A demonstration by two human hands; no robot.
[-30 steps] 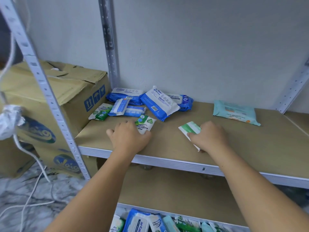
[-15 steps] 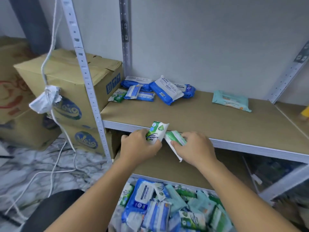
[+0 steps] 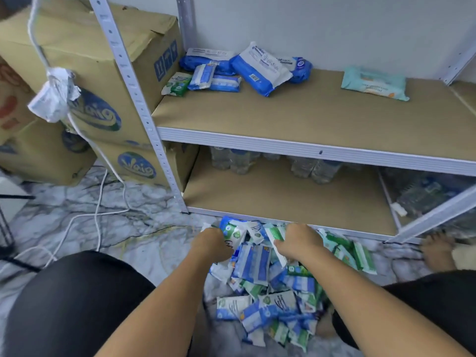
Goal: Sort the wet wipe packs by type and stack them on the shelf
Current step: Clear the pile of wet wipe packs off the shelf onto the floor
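Holds both hands low over a heap of wet wipe packs [image 3: 270, 287] on the marble floor [image 3: 128, 228], just in front of the shelf's bottom board [image 3: 283, 199]. Grips in the left hand [image 3: 212, 244] a white pack with green marks [image 3: 233, 234], fingers curled round its near edge, the pack sticking out beyond the knuckles. Pinches in the right hand [image 3: 298, 243] a green-and-white pack [image 3: 274, 234], which juts out on the thumb side; fingertips hidden behind the back of the hand. Has the two held packs near each other, a narrow gap between them, both above the far end of the heap.

On the upper board [image 3: 309, 117], at its back left corner, a loose cluster of blue packs [image 3: 260, 68], with one small green pack [image 3: 177, 85] at the cluster's left edge. Well apart to the right, a pale teal pack [image 3: 374, 83] lying flat alone. Left of the shelf post, cardboard boxes [image 3: 85, 60]; at the back of the bottom board, clear bottles [image 3: 231, 161].
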